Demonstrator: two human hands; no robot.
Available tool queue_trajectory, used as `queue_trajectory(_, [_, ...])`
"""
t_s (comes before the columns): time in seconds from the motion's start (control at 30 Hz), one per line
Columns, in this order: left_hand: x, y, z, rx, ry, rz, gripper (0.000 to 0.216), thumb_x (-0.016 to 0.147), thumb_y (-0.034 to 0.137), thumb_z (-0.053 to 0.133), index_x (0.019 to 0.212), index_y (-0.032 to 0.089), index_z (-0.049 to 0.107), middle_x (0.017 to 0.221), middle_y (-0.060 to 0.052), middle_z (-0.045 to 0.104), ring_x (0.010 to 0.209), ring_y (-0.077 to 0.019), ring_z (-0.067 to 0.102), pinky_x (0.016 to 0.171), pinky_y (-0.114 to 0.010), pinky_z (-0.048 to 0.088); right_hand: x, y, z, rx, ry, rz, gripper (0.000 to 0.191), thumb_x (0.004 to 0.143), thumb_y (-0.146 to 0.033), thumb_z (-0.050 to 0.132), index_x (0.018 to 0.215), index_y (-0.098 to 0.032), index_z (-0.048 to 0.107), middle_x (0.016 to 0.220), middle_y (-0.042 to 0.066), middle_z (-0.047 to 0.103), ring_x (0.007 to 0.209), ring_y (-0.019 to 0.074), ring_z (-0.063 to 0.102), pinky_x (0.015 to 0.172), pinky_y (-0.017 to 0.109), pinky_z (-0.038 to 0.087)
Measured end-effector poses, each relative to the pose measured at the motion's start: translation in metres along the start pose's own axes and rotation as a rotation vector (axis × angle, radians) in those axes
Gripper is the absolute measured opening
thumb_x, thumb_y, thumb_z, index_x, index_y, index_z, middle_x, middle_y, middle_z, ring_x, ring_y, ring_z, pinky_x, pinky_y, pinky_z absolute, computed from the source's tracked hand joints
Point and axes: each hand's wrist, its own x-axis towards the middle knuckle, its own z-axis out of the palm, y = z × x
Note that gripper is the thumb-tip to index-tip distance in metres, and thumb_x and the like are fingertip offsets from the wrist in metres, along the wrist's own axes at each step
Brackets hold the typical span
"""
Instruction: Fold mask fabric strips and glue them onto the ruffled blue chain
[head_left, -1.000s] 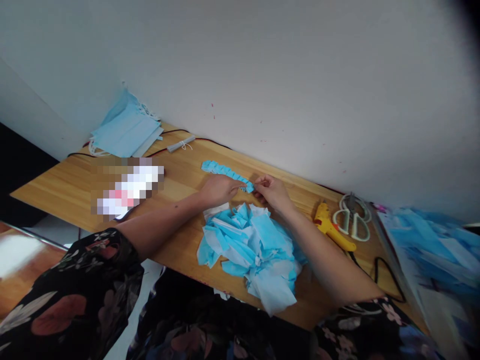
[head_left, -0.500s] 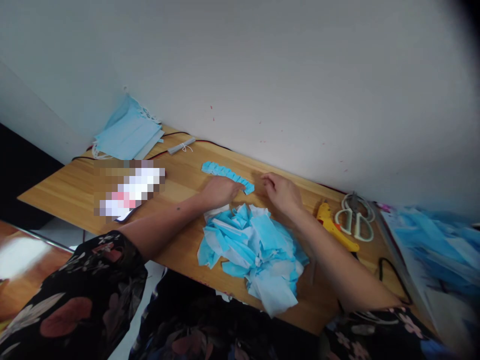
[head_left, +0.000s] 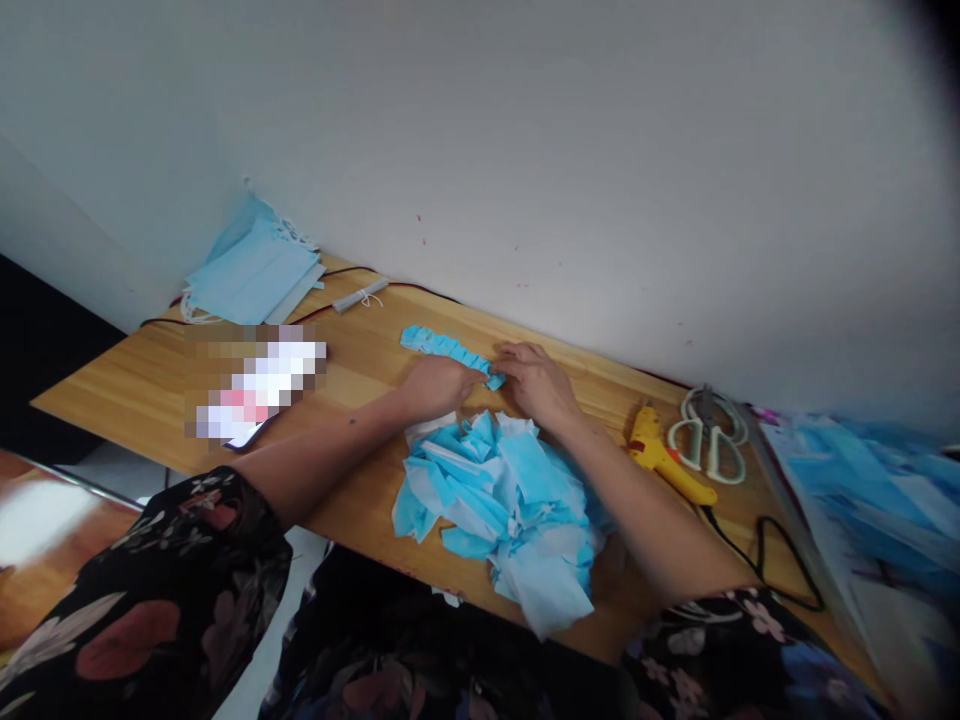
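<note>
A pleated light-blue strip [head_left: 444, 345] of mask-like fabric lies slantwise on the wooden table. My left hand [head_left: 441, 388] rests along its near side, with the fingers closed at the strip's right end. From the other side my right hand [head_left: 538, 382] meets that same end, its thumb and fingers closed on it. The two hands' fingertips are almost touching. Just in front of both hands lies a loose heap of cut blue and white fabric pieces [head_left: 502, 510].
Blue face masks [head_left: 255, 270] are stacked at the back left, near a tied grey bundle [head_left: 360, 295] and a phone [head_left: 259, 425]. To the right are a yellow glue gun [head_left: 667, 455] with its cord, white-handled scissors [head_left: 705, 445] and more blue fabric [head_left: 877, 490].
My right hand has moved left and onto the strip's right end. The left hand stays at the strip, and the view has shifted slightly.
</note>
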Motion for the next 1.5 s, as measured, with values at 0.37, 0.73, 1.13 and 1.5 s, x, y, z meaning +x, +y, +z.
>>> queue_trajectory(0.37, [0.0, -0.011, -0.001, -0.323, 0.071, -0.138, 0.036, 0.09, 0.026, 0.041, 0.11, 0.025, 0.071, 0.1, 0.001, 0.075, 0.085, -0.0144, 0.066, 0.076, -0.023, 0.046, -0.013, 0.014, -0.019, 0.341, 0.197, 0.104, 0.029, 0.084, -0.011, 0.042, 0.092, -0.023, 0.068, 0.114, 0.007, 0.068, 0.109, 0.0215, 0.061, 0.098, 0.043, 0.044])
queue_trajectory(0.73, [-0.005, -0.002, -0.004, -0.222, 0.082, -0.041, 0.036, 0.092, 0.028, 0.043, 0.115, 0.027, 0.07, 0.107, -0.001, 0.074, 0.091, -0.0163, 0.068, 0.078, -0.025, 0.047, -0.02, 0.02, -0.006, 0.206, 0.082, -0.069, 0.047, 0.078, 0.0, 0.04, 0.102, -0.025, 0.071, 0.13, 0.007, 0.062, 0.122, 0.0246, 0.053, 0.103, 0.051, 0.041])
queue_trajectory(1.13, [0.003, 0.01, 0.003, -0.001, 0.012, 0.071, 0.035, 0.094, 0.024, 0.042, 0.115, 0.024, 0.07, 0.106, -0.007, 0.074, 0.094, -0.0203, 0.068, 0.076, -0.026, 0.046, -0.02, 0.018, -0.003, 0.362, 0.092, 0.031, 0.044, 0.075, -0.002, 0.041, 0.097, -0.025, 0.071, 0.126, 0.005, 0.065, 0.121, 0.0226, 0.055, 0.105, 0.048, 0.039])
queue_trajectory(1.5, [0.002, 0.01, 0.002, -0.001, 0.0, 0.074, 0.037, 0.094, 0.023, 0.041, 0.119, 0.027, 0.068, 0.108, -0.005, 0.074, 0.096, -0.0199, 0.067, 0.075, -0.025, 0.044, -0.032, -0.003, -0.017, 0.312, 0.019, 0.077, 0.038, 0.075, -0.003, 0.039, 0.1, -0.022, 0.06, 0.101, 0.005, 0.069, 0.099, 0.0215, 0.061, 0.088, 0.036, 0.047])
